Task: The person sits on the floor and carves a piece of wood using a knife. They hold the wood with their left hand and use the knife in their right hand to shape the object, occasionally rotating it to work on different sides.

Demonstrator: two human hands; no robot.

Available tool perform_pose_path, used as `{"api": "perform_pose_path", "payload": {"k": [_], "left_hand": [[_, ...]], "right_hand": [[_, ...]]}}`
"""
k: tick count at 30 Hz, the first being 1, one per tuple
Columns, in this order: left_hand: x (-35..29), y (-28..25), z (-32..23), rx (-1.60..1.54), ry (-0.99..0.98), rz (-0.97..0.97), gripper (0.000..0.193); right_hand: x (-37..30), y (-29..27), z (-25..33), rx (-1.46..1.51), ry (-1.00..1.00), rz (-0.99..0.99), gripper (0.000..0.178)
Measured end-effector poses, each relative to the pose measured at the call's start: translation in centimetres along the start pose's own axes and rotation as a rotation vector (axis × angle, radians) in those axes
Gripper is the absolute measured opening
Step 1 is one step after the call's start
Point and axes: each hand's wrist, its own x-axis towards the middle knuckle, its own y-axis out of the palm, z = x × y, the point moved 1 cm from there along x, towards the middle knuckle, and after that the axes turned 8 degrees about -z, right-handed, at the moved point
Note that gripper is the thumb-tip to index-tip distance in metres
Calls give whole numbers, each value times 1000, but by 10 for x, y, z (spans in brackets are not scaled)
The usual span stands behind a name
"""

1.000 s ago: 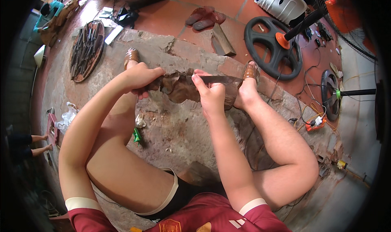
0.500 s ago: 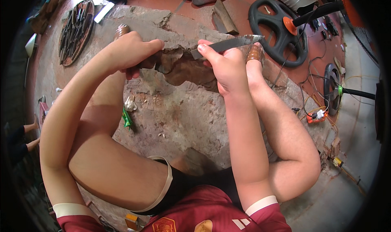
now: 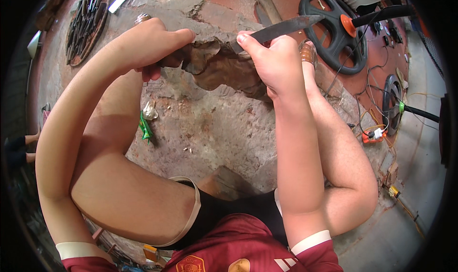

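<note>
An irregular dark-brown piece that looks like carved wood [image 3: 222, 71] lies across the space in front of me, with a lumpy, uneven surface. Around its left end my left hand [image 3: 150, 43] is closed, the thumb laid along its top. My right hand [image 3: 279, 64] grips a flat grey metal blade [image 3: 288, 27], thumb on top near one end. That end is close to the brown piece's upper right edge; the other points up and right. Whether blade and piece touch, I cannot tell. The fingers under the blade are partly hidden.
A round tray [image 3: 102, 21] of slim dark tools sits at far left. A black weight plate [image 3: 315, 38] on a bar lies at upper right, near a wooden block [image 3: 268, 7]. White crumpled scrap [image 3: 150, 111] and a green wrapper [image 3: 145, 128] rest on the stone slab [image 3: 214, 133].
The blade has turned, showing more of its flat face, and its far end has risen. My right hand has shifted slightly right and up; the left still grips the brown piece.
</note>
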Motion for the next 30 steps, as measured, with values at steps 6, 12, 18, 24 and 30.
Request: {"api": "perform_pose_path", "payload": {"k": [6, 12, 18, 24, 30], "left_hand": [[-1, 0, -3, -7, 8, -15, 53], [-1, 0, -2, -13, 13, -7, 52], [1, 3, 0, 25, 21, -16, 53], [3, 2, 3, 40, 10, -9, 52], [2, 8, 7, -54, 54, -87, 52]], "right_hand": [[10, -6, 9, -227, -132, 119, 26], [10, -6, 6, -214, -124, 121, 27], [2, -7, 19, -322, -154, 99, 25], [-3, -4, 24, -306, -153, 90, 22], [-2, 1, 13, -211, -118, 33, 18]]}}
